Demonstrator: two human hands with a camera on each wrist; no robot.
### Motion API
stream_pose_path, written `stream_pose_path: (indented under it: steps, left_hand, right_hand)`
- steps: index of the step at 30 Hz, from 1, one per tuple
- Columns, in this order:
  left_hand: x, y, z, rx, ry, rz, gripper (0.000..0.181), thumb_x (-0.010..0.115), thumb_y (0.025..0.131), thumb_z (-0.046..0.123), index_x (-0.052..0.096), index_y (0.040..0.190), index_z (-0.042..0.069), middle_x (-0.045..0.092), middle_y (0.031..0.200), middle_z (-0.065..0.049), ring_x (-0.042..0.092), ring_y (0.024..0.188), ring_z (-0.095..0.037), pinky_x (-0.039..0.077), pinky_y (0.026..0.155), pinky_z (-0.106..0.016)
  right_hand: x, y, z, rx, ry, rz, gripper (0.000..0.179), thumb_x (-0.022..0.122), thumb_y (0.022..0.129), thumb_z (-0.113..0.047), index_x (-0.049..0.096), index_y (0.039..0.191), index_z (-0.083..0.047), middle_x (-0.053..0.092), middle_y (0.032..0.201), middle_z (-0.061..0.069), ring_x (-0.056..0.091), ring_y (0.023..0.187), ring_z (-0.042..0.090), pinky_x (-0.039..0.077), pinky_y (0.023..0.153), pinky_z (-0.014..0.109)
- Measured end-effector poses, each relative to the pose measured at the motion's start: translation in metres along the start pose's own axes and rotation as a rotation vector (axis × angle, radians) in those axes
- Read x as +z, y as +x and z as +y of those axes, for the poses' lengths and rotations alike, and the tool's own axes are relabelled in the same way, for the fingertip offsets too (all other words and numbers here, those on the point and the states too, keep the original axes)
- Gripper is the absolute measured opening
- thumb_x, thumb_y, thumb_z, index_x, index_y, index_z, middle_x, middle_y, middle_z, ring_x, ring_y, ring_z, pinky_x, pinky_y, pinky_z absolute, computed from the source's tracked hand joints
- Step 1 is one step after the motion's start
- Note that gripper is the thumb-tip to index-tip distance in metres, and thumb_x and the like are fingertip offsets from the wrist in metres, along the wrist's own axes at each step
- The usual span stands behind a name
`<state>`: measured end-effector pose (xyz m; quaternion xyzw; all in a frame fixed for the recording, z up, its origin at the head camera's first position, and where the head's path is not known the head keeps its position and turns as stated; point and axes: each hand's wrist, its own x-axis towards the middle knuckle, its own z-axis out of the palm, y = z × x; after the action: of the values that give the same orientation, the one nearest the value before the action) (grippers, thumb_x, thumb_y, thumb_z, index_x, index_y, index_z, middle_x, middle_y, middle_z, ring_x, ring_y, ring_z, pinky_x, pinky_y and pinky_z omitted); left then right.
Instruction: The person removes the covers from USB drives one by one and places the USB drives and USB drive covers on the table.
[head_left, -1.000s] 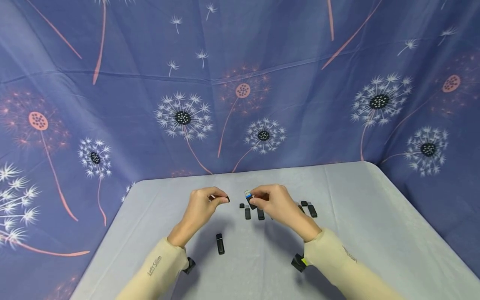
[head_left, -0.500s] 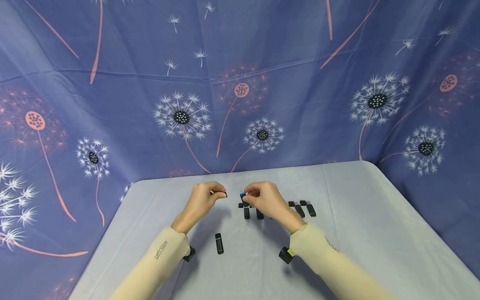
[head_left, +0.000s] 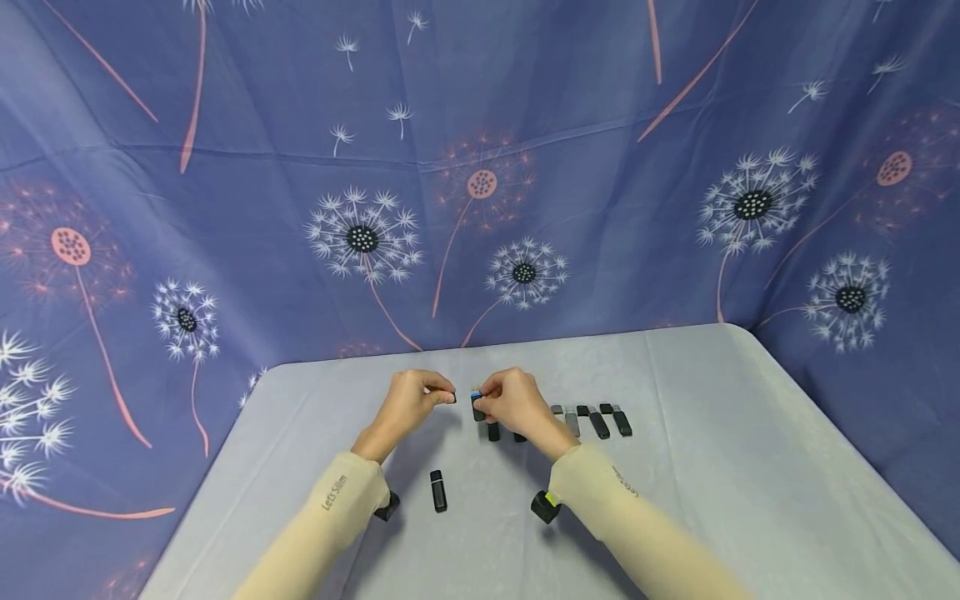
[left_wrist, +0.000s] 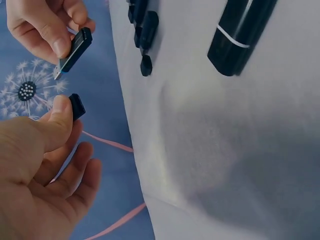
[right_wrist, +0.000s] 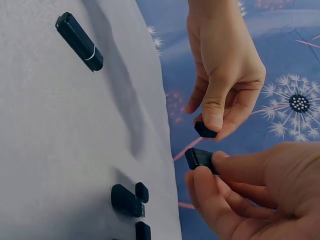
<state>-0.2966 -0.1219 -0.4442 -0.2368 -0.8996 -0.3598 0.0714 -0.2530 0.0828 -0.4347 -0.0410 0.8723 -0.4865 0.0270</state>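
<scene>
Between thumb and index finger my left hand (head_left: 411, 406) pinches a small black USB stick cap (left_wrist: 77, 106). Facing it, my right hand (head_left: 517, 404) pinches a black USB stick (left_wrist: 77, 50) by its body, the bare metal plug with its blue edge exposed. In the left wrist view a short gap separates the plug from the cap. Both hands are above the table. Nearer to me lies a capped black USB stick (head_left: 438, 491) with a pale line across it.
Uncapped USB sticks (head_left: 598, 423) lie in a row beyond and right of my right hand, small caps (head_left: 606, 408) beside their plugs. My right hand partly covers the row. A patterned blue curtain (head_left: 465, 250) hangs behind the table (head_left: 697, 483).
My right hand has moved left with the USB stick, bringing its plug closer to the cap. The left hand keeps its pinch on the cap and has barely shifted.
</scene>
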Motion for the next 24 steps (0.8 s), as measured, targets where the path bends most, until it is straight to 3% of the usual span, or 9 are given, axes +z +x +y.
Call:
stream_pose_path:
  steps: [4, 10, 19, 24]
  left_hand:
    - [0.003, 0.001, -0.005, -0.002, 0.001, 0.001, 0.005, 0.084, 0.083, 0.011, 0.083, 0.087, 0.008, 0.080, 0.086, 0.000, 0.076, 0.083, -0.016, 0.061, 0.075, -0.033]
    - [0.004, 0.006, -0.011, -0.025, 0.004, -0.046, 0.005, 0.083, 0.084, 0.008, 0.083, 0.088, 0.005, 0.080, 0.087, -0.003, 0.076, 0.081, -0.016, 0.062, 0.075, -0.034]
    - [0.011, 0.013, -0.015, -0.075, 0.039, -0.145, 0.003, 0.083, 0.085, 0.008, 0.083, 0.085, 0.005, 0.079, 0.080, -0.002, 0.072, 0.073, -0.012, 0.060, 0.067, -0.028]
    - [0.018, 0.014, -0.017, -0.063, 0.073, -0.192, 0.005, 0.083, 0.084, 0.009, 0.082, 0.079, 0.008, 0.079, 0.079, -0.001, 0.070, 0.070, -0.009, 0.057, 0.064, -0.024]
  right_hand:
    - [0.007, 0.005, 0.000, 0.033, -0.017, -0.010, 0.016, 0.079, 0.090, -0.008, 0.075, 0.104, 0.000, 0.076, 0.081, 0.007, 0.073, 0.063, 0.018, 0.059, 0.059, 0.029]
    - [0.019, 0.013, 0.000, 0.117, -0.068, -0.014, 0.015, 0.081, 0.088, -0.009, 0.075, 0.100, -0.001, 0.074, 0.075, 0.004, 0.073, 0.060, 0.018, 0.056, 0.058, 0.027]
    - [0.034, 0.018, 0.004, 0.140, -0.099, 0.017, 0.013, 0.083, 0.086, -0.004, 0.070, 0.087, -0.002, 0.068, 0.074, 0.007, 0.068, 0.051, 0.013, 0.054, 0.050, 0.025]
    - [0.041, 0.020, 0.005, 0.145, -0.140, 0.008, 0.013, 0.081, 0.087, -0.003, 0.069, 0.082, -0.003, 0.064, 0.078, 0.009, 0.065, 0.049, 0.010, 0.051, 0.049, 0.022]
